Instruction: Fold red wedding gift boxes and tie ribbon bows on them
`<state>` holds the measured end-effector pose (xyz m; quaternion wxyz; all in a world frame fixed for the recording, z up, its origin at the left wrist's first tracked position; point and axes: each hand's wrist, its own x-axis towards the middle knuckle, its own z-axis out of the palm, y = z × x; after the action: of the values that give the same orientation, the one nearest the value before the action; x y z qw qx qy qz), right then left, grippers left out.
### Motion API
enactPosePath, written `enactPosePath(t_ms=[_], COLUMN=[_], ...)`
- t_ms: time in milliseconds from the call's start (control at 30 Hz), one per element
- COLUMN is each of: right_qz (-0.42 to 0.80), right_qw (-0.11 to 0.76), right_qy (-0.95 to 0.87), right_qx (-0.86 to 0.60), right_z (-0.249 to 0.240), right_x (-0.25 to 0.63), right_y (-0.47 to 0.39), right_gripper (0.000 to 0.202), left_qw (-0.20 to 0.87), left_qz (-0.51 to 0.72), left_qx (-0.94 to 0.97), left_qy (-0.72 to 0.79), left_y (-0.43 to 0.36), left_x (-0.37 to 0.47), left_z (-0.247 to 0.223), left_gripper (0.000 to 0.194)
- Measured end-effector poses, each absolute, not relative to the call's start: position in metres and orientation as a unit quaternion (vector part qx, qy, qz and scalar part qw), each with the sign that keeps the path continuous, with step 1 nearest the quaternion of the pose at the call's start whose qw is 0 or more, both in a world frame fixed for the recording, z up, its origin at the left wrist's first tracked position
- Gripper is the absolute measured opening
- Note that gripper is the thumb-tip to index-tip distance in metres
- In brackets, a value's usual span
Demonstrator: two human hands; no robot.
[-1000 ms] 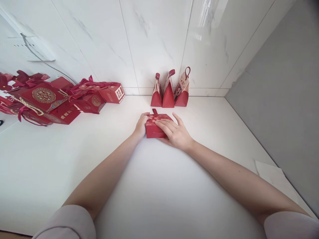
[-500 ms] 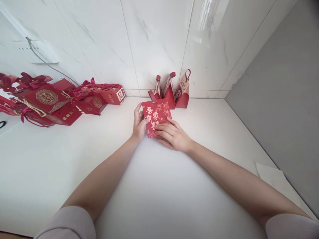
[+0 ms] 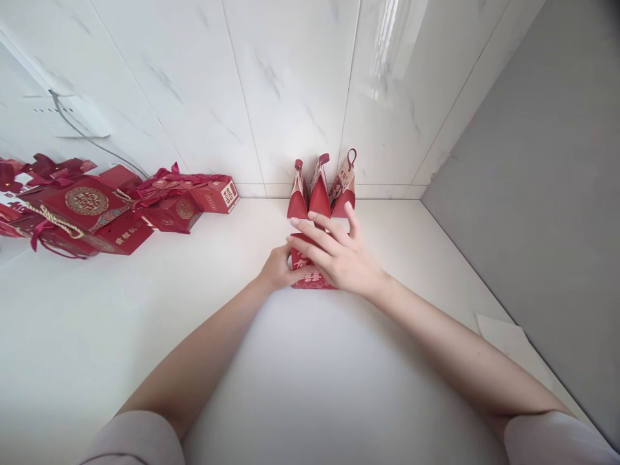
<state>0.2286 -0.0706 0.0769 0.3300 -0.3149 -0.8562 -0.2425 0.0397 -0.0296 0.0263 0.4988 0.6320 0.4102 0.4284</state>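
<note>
A red gift box (image 3: 314, 282) with pale printed characters stands on the white table, its upper part largely covered by fingers. My left hand (image 3: 277, 267) grips its left side, with the thumb across the printed front. Over the top and right of the box, my right hand (image 3: 346, 258) is spread, fingers apart; whether they press on the box is hard to make out. Just behind are three tent-shaped red boxes with ribbon loops: a left one (image 3: 297, 206), a middle one (image 3: 320, 199) and a right one (image 3: 345, 199).
Several red boxes with ribbons and gold cords (image 3: 87, 201) are piled at the left by the tiled wall (image 3: 290, 77). A cable (image 3: 97, 132) hangs from a wall socket panel. A white sheet (image 3: 504, 336) lies at the right edge of the table.
The gift box has come down from a leaning pose to stand more upright, lower in view. My right hand has shifted from its front face to above its top, fingers spreading.
</note>
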Motion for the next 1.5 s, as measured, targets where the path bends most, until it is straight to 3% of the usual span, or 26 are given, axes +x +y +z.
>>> enactPosePath(t_ms=[133, 400, 800, 1033, 1267, 1500], right_qz=[-0.206, -0.084, 0.148, 0.155, 0.154, 0.247], right_qw=[0.342, 0.284, 0.270, 0.256, 0.243, 0.253], right_qy=[-0.844, -0.881, -0.871, -0.871, -0.870, -0.820], right_qx=[-0.359, -0.369, -0.383, -0.390, -0.400, -0.450], right_z=[0.101, 0.134, 0.145, 0.142, 0.152, 0.148], right_x=[0.240, 0.293, 0.317, 0.319, 0.318, 0.316], right_y=[-0.069, -0.071, -0.073, -0.072, -0.078, -0.075], right_gripper=[0.033, 0.016, 0.013, 0.007, 0.016, 0.007], left_qw=[0.390, 0.423, 0.403, 0.422, 0.421, 0.429], left_qz=[0.390, 0.392, 0.378, 0.367, 0.361, 0.355], left_qx=[0.738, 0.715, 0.749, 0.744, 0.751, 0.751], left_qy=[0.390, 0.394, 0.366, 0.367, 0.358, 0.356], left_y=[-0.029, -0.028, -0.024, -0.023, -0.021, -0.022], left_x=[0.042, 0.042, 0.042, 0.041, 0.039, 0.040], left_z=[0.023, 0.019, 0.017, 0.016, 0.015, 0.014], left_gripper=[0.034, 0.039, 0.037, 0.038, 0.042, 0.044])
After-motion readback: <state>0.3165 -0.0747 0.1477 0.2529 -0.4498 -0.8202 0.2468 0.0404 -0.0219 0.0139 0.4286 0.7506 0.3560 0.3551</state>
